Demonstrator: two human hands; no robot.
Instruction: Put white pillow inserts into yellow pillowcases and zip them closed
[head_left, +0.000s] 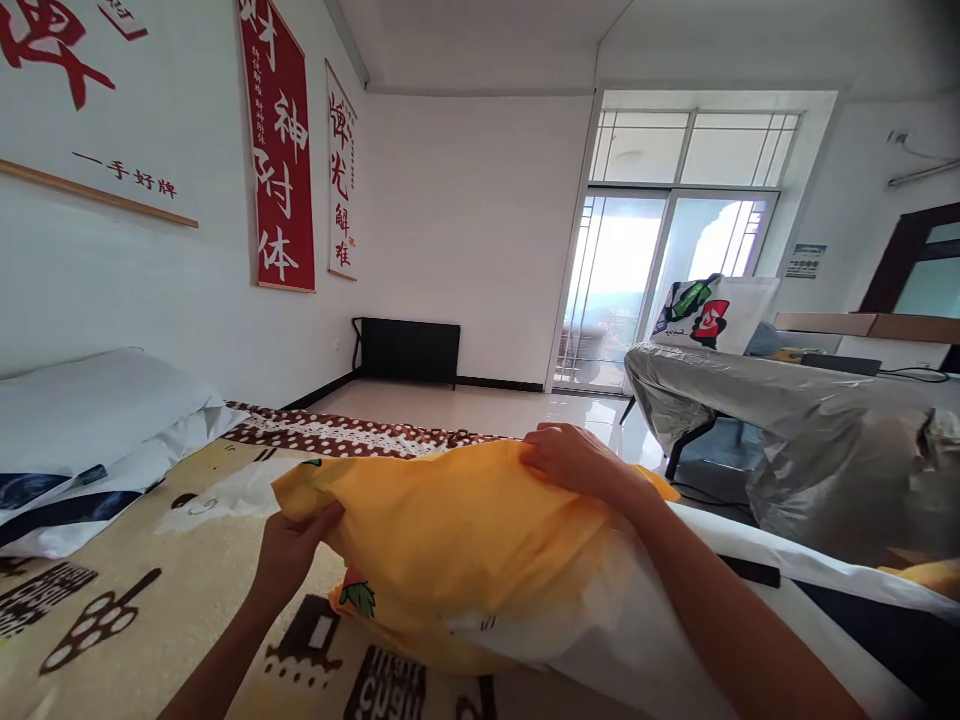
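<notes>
A yellow printed cloth point(450, 520), which looks like a pillowcase, is stretched between my two hands above the bed. My left hand point(296, 545) pinches its left corner, thumb on top. Farther right, my right hand point(570, 458) is closed over the cloth's upper edge, fingers curled and their tips hidden. A green leaf print on an orange-red patch shows at the cloth's lower left. Its lower right fades into white, blurred material. Beneath lies a beige patterned blanket point(217, 580) with brown drawings and lettering.
A white pillow or folded bedding point(105, 410) lies at the left by the wall. White-and-navy bedding point(825, 600) is at the right. Beyond the bed stand a black folded panel point(410, 350) and a table under grey plastic sheeting point(750, 385), with a printed bag point(720, 315) on it.
</notes>
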